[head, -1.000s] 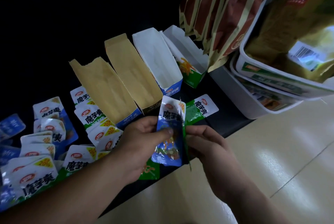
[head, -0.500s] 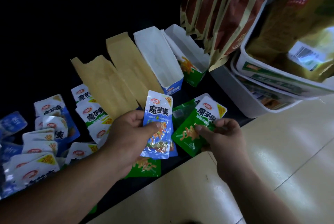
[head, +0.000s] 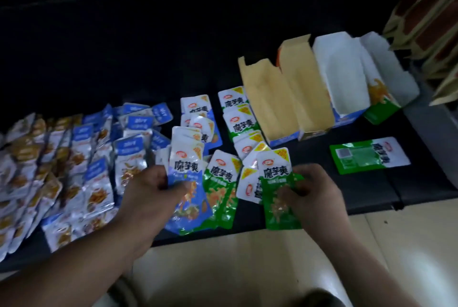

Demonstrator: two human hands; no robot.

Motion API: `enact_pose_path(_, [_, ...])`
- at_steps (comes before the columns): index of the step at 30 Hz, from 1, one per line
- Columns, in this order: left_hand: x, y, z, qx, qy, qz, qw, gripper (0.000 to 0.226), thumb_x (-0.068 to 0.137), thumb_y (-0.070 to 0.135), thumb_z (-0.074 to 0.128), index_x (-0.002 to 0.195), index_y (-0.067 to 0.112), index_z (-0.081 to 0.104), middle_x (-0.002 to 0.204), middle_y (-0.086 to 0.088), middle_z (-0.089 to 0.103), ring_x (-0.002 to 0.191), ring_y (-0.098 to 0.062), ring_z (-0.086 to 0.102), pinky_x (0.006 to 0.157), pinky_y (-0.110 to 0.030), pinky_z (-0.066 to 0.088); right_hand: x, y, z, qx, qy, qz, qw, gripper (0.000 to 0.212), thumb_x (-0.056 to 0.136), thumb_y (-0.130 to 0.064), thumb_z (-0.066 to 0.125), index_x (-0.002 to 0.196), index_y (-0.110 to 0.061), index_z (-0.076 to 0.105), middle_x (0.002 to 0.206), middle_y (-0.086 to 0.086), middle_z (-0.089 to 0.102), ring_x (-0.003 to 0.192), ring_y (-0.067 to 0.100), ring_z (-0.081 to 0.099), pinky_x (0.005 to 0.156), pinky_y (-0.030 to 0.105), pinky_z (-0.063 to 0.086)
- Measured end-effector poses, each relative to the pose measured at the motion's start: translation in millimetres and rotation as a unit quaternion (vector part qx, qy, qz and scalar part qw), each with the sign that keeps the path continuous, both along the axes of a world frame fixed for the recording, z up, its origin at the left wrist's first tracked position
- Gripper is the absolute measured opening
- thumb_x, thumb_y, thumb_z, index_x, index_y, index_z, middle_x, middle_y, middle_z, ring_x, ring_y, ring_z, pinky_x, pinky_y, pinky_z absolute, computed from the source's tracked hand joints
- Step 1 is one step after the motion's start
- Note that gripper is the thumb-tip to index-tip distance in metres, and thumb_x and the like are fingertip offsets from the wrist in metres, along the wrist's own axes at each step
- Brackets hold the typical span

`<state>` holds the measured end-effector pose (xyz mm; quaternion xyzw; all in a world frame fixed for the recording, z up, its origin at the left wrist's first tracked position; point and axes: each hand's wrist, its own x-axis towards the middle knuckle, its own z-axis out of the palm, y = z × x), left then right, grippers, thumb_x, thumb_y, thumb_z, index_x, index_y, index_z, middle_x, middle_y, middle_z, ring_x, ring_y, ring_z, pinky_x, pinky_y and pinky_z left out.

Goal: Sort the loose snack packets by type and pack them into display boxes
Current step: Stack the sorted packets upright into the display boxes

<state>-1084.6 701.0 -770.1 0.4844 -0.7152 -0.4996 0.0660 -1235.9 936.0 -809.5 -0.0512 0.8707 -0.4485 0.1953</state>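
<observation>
**Head view: each hand holds one packet at the near edge of the desk**

Head camera. Light is dim and there is some blur.

- **Left hand**: grip closed on a blue-and-white foil snack packet, with the thumb across its printed front and the fingers behind. More white packet tops fan out behind it. I cannot tell whether they are in the same grip.
- **Right hand**: grip closed on a green-and-white foil snack packet, with the fingers curled over its right side. The packet is upright and its print faces the camera.
- **Position:** both held packets are over the near edge of the dark desk. A second green packet lies between them.
- **Boxes:** four open cardboard display boxes stand in a row at the back right, side against side.
  - first brown-lined box
  - second brown-lined box
  - white-lined box with blue front
  - white-lined box with green front
- **Loose stock:**
  - A cluster of green-and-white packets lies just left of the boxes.
  - A lone green packet lies back side up in front of the boxes, to the right of the right hand.
  - A wide spread of blue-topped foil packets covers the left part of the desk.
- **Surroundings:** brown-and-tan bags stand at the far right. A pale glossy floor shows below the desk edge.
</observation>
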Motion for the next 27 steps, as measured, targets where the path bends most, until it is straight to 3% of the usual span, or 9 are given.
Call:
enact_pose_path(2, [-4.3, -12.1, -5.0, -0.058, -0.006, -0.005, 0.998, 0.039, 0.084, 0.020, 0.086, 0.065, 0.014, 0.052, 0.053, -0.003, 0.052, 0.052, -0.018, 0.051, 0.055, -0.030, 0.040, -3.3, -6.2, -0.8, 0.024, 0.038, 0.021, 0.999, 0.034, 0.078, -0.014, 0.084, 0.100, -0.033, 0.066, 0.083, -0.008, 0.073, 0.072, 0.004, 0.067, 0.065, 0.030, 0.054])
enact_pose_path(4, [-13.1, -22.2, -7.1, -0.122, -0.030, -0.044, 0.991, 0.043, 0.084, 0.026, 0.085, 0.069, 0.016, 0.046, 0.055, 0.003, 0.047, 0.052, -0.014, 0.048, 0.053, -0.027, 0.032, -5.9, -11.6, -4.5, 0.057, 0.096, 0.038, 0.993, 0.032, 0.079, -0.017, 0.083, 0.105, -0.028, 0.068, 0.094, -0.008, 0.068, 0.084, 0.016, 0.066, 0.071, 0.035, 0.052])
enact_pose_path(6, [-19.4, -31.1, -9.0, -0.166, -0.061, -0.080, 0.981, 0.040, 0.082, 0.033, 0.085, 0.088, 0.015, 0.050, 0.069, 0.003, 0.058, 0.063, -0.018, 0.058, 0.056, -0.028, 0.040, -6.2, -15.9, -8.4, 0.122, 0.139, 0.061, 0.981, 0.031, 0.082, -0.023, 0.080, 0.110, -0.027, 0.068, 0.100, -0.008, 0.055, 0.092, 0.024, 0.062, 0.068, 0.037, 0.047])
enact_pose_path(9, [-19.8, -41.0, -13.0, -0.235, -0.099, -0.125, 0.959, 0.061, 0.077, 0.044, 0.087, 0.120, 0.020, 0.050, 0.104, 0.004, 0.058, 0.088, -0.021, 0.060, 0.073, -0.038, 0.054, -3.8, -17.7, -18.8, 0.158, 0.203, 0.070, 0.964, 0.021, 0.085, -0.026, 0.078, 0.105, -0.026, 0.072, 0.098, -0.008, 0.049, 0.094, 0.032, 0.061, 0.060, 0.034, 0.040])
enact_pose_path(13, [-18.8, -43.5, -19.4, -0.402, -0.044, -0.252, 0.879, 0.032, 0.080, 0.021, 0.085, 0.105, 0.018, 0.065, 0.105, -0.004, 0.059, 0.091, -0.032, 0.064, 0.060, -0.037, 0.054, 2.7, -20.3, -27.4, 0.165, 0.327, 0.104, 0.925, 0.023, 0.077, -0.020, 0.085, 0.099, -0.017, 0.078, 0.101, 0.007, 0.059, 0.088, 0.037, 0.057, 0.059, 0.035, 0.046])
enact_pose_path(15, [-17.5, -31.0, -21.4, -0.459, -0.028, -0.328, 0.825, 0.037, 0.069, 0.001, 0.086, 0.101, 0.014, 0.073, 0.100, -0.005, 0.062, 0.087, -0.032, 0.064, 0.056, -0.037, 0.055, 8.7, -24.3, -26.7, 0.160, 0.348, 0.136, 0.914, 0.029, 0.076, -0.028, 0.087, 0.101, -0.017, 0.079, 0.105, 0.010, 0.062, 0.091, 0.037, 0.056, 0.066, 0.040, 0.050])
enact_pose_path(19, [-4.9, 8.9, -29.8, -0.473, -0.056, -0.434, 0.765, 0.033, 0.071, 0.024, 0.085, 0.102, 0.018, 0.074, 0.121, 0.000, 0.065, 0.107, -0.025, 0.061, 0.085, -0.042, 0.052, 28.2, -26.0, -28.4, 0.163, 0.316, 0.191, 0.915, 0.032, 0.088, -0.043, 0.076, 0.112, -0.022, 0.076, 0.134, 0.015, 0.058, 0.126, 0.041, 0.050, 0.089, 0.055, 0.052])
enact_pose_path(22, [9.3, 2.2, -36.2, -0.484, -0.086, -0.414, 0.766, 0.036, 0.079, 0.040, 0.075, 0.109, 0.020, 0.072, 0.131, 0.000, 0.063, 0.118, -0.029, 0.058, 0.093, -0.044, 0.041, 41.3, -34.2, -21.9, 0.164, 0.345, 0.225, 0.896, 0.042, 0.091, -0.045, 0.063, 0.128, -0.027, 0.069, 0.154, 0.018, 0.045, 0.146, 0.045, 0.035, 0.110, 0.066, 0.036])
enact_pose_path(27, [27.6, -9.9, -35.2, -0.460, -0.088, -0.405, 0.785, 0.045, 0.089, 0.048, 0.054, 0.127, 0.027, 0.065, 0.148, -0.001, 0.054, 0.131, -0.031, 0.051, 0.093, -0.048, 0.053, 61.7, -61.5, -28.7, 0.237, 0.309, 0.342, 0.855, 0.054, 0.092, -0.065, 0.043, 0.141, -0.045, 0.053, 0.162, 0.012, 0.037, 0.149, 0.044, 0.032, 0.108, 0.077, 0.027])
